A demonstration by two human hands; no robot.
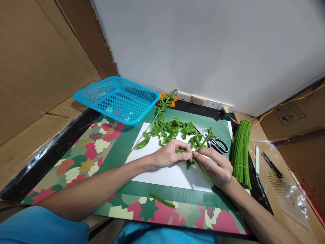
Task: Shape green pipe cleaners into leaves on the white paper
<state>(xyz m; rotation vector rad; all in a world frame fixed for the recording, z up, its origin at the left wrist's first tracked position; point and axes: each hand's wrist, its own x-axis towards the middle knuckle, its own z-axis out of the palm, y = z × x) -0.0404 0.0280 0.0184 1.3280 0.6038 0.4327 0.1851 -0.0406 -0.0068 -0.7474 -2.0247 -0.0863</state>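
Over a white sheet of paper [152, 174], my left hand [167, 154] pinches a green pipe cleaner. My right hand [215, 166] grips green pipe cleaner [205, 173] as well, its fingertips almost meeting those of the left. One end slants up behind the right fingers and another runs down toward the paper's edge. Just beyond my hands lies a pile of looped green pipe-cleaner leaves [172, 127]. Grey-and-black scissors [215, 144] rest to the right of the pile, partly covered by green pieces. A short cut piece of pipe cleaner [162, 200] lies near the front edge.
A blue plastic basket [142, 117] stands at the back left. Orange flowers on a green stem [166, 100] lie beside it. A tied bundle of green pipe cleaners [241, 154] is at the right, with tweezers [271, 164] farther right. Power sockets [198, 100] line the wall.
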